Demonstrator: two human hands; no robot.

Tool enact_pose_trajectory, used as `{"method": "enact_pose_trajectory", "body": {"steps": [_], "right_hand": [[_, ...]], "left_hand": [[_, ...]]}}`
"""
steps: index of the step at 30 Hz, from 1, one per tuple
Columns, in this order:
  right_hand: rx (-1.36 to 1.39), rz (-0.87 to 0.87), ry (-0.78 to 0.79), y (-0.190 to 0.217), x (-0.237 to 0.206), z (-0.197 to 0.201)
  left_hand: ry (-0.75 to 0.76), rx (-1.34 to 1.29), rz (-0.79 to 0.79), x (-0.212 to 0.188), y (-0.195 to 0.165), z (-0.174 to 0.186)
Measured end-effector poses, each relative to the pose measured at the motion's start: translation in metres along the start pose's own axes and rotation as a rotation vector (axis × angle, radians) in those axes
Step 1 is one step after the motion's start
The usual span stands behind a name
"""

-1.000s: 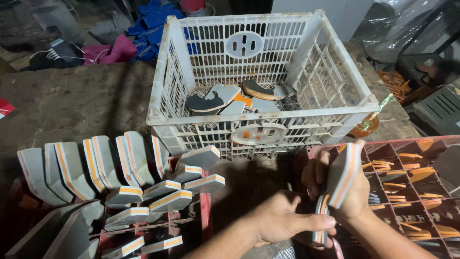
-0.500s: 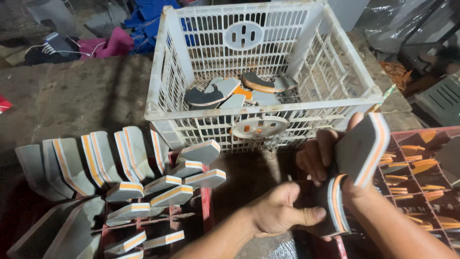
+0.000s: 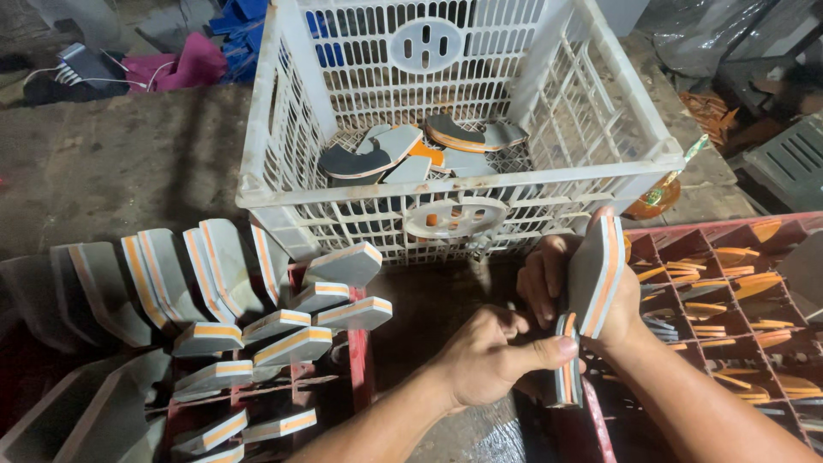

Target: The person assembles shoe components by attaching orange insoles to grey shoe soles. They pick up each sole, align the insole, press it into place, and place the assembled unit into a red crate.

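My right hand (image 3: 555, 287) holds a grey sandal sole with orange and white layers (image 3: 597, 274), upright on its edge. My left hand (image 3: 497, 358) grips the lower end of the same sole, thumb pressed across it near a second striped edge (image 3: 567, 381). Both hands are just in front of a white plastic crate (image 3: 266, 184), which holds several loose grey and orange soles (image 3: 377, 154).
Rows of the same layered soles (image 3: 214, 270) stand in a red rack (image 3: 356, 343) at the left. A red divided crate (image 3: 686, 249) with orange straps (image 3: 729, 300) sits at the right. Pink cloth (image 3: 184, 69) and a grey crate (image 3: 793, 163) lie on the dirty floor.
Both hands and the sole shifted left and closer together, and the sole turned more upright. The camera moved nearer the white crate.
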State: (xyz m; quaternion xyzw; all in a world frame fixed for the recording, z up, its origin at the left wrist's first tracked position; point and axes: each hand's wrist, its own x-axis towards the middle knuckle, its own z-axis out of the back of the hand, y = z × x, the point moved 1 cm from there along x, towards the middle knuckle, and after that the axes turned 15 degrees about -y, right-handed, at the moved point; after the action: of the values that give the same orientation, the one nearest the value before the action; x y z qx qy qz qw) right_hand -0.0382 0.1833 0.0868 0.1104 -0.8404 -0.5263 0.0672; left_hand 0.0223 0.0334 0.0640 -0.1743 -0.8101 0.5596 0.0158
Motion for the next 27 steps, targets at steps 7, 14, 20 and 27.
{"method": "enact_pose_trajectory", "body": {"steps": [7,14,20,27], "right_hand": [[0.135,-0.054,0.075,-0.011,0.004,0.021],[0.184,-0.098,0.115,0.005,0.004,0.008],[0.133,-0.034,0.126,0.009,0.003,0.006],[0.053,-0.037,-0.017,0.003,-0.005,-0.005]], "left_hand": [[0.190,-0.180,0.225,0.000,0.011,0.004],[0.211,0.197,-0.049,0.001,0.032,0.004],[0.235,0.152,0.005,-0.002,0.022,0.008],[0.212,-0.236,0.262,-0.012,-0.007,0.001]]}}
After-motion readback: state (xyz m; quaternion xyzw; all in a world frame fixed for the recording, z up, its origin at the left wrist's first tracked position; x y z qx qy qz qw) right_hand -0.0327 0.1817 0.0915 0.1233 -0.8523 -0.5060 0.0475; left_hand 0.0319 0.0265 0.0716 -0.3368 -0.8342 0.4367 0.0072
